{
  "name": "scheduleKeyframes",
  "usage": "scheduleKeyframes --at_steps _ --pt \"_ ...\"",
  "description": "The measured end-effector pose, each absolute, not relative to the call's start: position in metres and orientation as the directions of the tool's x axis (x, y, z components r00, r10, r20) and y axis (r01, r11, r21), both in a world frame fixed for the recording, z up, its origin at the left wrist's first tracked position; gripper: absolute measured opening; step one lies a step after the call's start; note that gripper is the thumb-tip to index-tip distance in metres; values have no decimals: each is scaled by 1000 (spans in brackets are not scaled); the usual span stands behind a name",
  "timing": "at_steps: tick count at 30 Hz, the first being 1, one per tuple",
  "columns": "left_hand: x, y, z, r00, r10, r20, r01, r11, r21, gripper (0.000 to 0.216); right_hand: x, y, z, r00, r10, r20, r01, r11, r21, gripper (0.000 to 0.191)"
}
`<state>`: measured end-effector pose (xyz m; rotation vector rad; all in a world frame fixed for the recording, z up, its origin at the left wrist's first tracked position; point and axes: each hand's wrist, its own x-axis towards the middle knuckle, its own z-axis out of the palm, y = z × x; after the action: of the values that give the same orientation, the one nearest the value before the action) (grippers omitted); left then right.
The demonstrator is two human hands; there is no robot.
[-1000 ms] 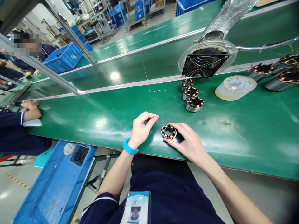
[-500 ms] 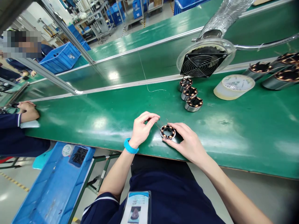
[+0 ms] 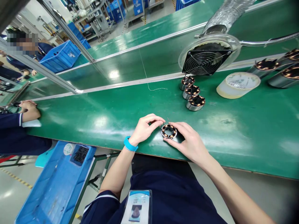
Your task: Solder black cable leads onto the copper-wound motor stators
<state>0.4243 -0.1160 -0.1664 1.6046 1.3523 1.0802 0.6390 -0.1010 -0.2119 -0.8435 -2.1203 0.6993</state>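
A small motor stator (image 3: pixel 169 137), a steel ring with copper coils and black insulation, is at the front part of the green bench. My right hand (image 3: pixel 190 140) grips its right side between thumb and fingers. My left hand (image 3: pixel 147 128) is pinched at the stator's upper left edge on a thin wire (image 3: pixel 161 126) running to the coils; the wire's end is hidden by the fingers. Beyond my right hand, three more stators (image 3: pixel 195 102) stand in a slanting row.
A fan with a black grille (image 3: pixel 202 63) hangs behind the row. To its right are a whitish tub (image 3: pixel 238 90) and taller stators (image 3: pixel 283 79). A loose wire (image 3: pixel 146 73) dangles at the back. Below left is a blue tray (image 3: pixel 53 183); a co-worker's hands (image 3: pixel 28 105) rest at far left.
My left hand has moved right, its fingertips coming up against the stator's upper left edge. My right hand still grips the stator. The whole view has shifted slightly.
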Motion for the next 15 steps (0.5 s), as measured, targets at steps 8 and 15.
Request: scheduleKeyframes --at_steps 8,15 --pt "422 -105 -162 -102 977 185 262 -153 953 24 640 -102 -211 -516 748 417 338 625 -703 48" --pt "447 -95 -151 -58 905 421 407 -364 838 23 640 -101 -211 -520 754 402 345 616 -708 49"
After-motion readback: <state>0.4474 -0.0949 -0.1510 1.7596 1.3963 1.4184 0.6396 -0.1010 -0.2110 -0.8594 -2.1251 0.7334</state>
